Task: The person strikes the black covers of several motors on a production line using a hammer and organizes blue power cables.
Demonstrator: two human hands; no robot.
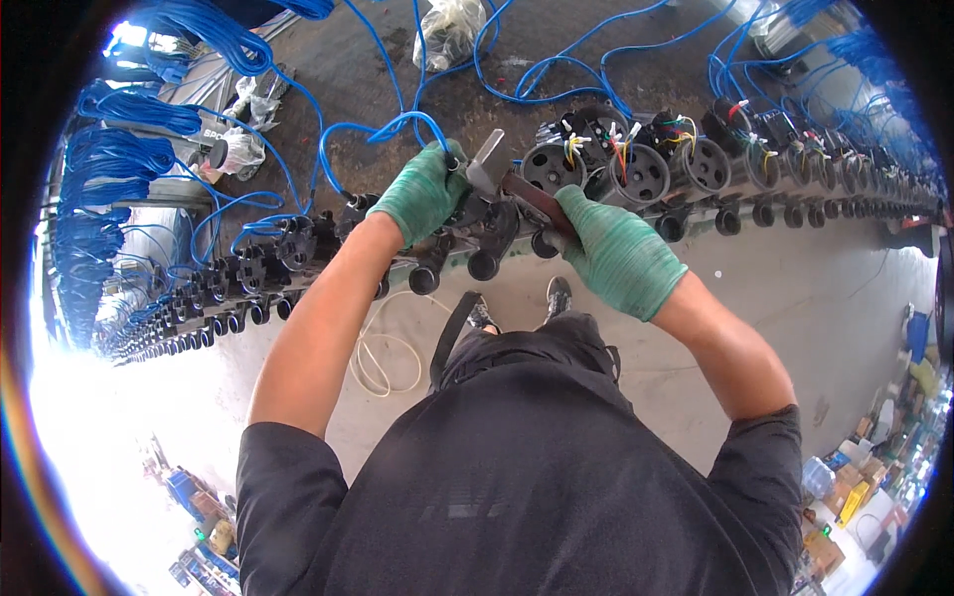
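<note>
Both my hands wear green knit gloves. My right hand [618,250] is closed around the brown handle of a hammer [537,202]. The grey metal head points away from me, beside my left fingers. My left hand [422,197] is wrapped round the black end fitting [452,162] of a blue cable [402,121], over a black pump-like unit whose top is partly hidden by the glove. Right of the hammer stand round black housings [636,175] with perforated discs and coloured wires sticking out.
A long row of similar black units [298,243] runs left and right along the bench edge. Blue cable coils [114,164] hang at the left. Clear plastic bags [449,32] lie on the dark bench top [348,74]. A pale hose [383,372] loops on the floor.
</note>
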